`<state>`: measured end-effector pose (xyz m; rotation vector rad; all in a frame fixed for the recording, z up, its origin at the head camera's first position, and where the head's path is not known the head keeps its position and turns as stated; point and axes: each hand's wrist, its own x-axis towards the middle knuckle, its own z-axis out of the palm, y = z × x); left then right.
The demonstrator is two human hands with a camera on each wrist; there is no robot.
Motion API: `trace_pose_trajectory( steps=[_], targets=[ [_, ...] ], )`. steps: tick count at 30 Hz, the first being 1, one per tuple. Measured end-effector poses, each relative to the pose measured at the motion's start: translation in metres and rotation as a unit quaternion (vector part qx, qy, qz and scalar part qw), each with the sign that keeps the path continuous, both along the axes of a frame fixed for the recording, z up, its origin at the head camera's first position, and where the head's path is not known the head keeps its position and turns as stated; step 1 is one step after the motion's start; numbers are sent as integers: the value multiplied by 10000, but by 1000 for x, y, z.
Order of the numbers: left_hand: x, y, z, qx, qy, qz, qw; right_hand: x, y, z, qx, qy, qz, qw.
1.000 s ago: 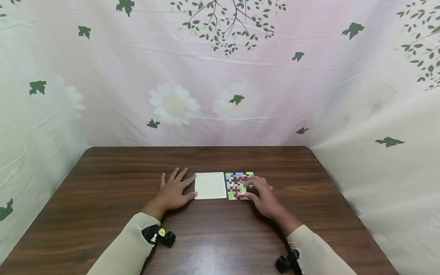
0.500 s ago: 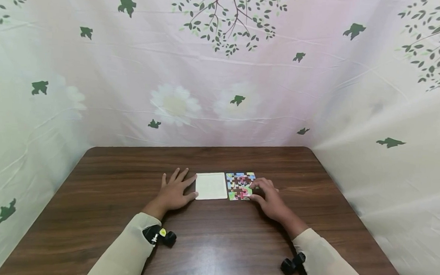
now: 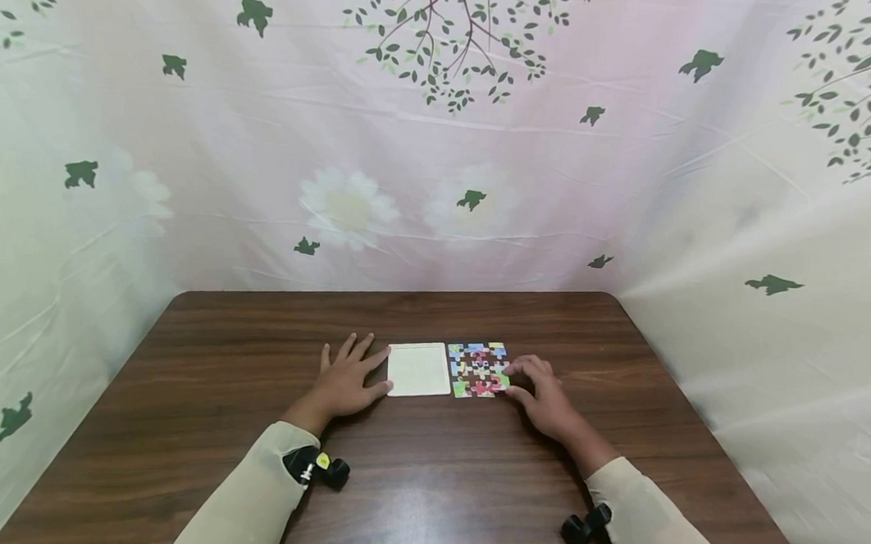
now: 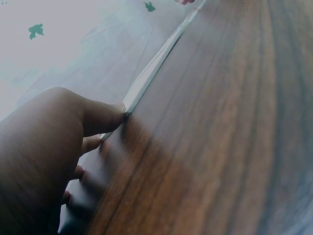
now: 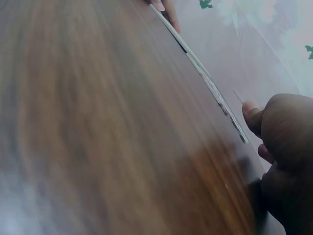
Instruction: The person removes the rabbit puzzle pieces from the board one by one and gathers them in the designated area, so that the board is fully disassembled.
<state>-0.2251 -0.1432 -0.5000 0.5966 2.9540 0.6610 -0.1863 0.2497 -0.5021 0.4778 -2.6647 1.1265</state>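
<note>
A white puzzle tray (image 3: 419,370) lies flat on the brown table, its inside bare. My left hand (image 3: 344,385) rests beside it with fingers spread, thumb and index finger touching its left edge. Adjoining the tray's right side are colourful jigsaw pieces (image 3: 467,371), loosely laid out with dark gaps between them. At their right edge, my right hand (image 3: 549,404) pinches a green jigsaw piece (image 3: 503,381) between thumb and index finger. In the right wrist view, the right thumb (image 5: 252,115) is just above the layout's level, with a thin sliver by its tip.
The wood-grain table (image 3: 424,485) extends around the tray and pieces. Behind and beside it hangs a pale curtain (image 3: 398,139) printed with leaves, flowers and green birds. Each sleeve carries a small black wrist camera (image 3: 334,474).
My right hand has shifted right from over the jigsaw pieces to their right edge, the green piece moving with it. The left hand and the tray stay in place.
</note>
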Motion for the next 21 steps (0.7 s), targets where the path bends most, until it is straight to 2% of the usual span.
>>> trace_pose_trajectory(
  steps=[13, 21],
  targets=[
    [0, 0, 0, 17, 5, 38, 10000, -1, 11, 2, 117, -457, -140, 9988],
    [1, 1, 0, -2, -12, 72, 10000, -1, 12, 2, 179, -535, -165, 9983]
  ],
)
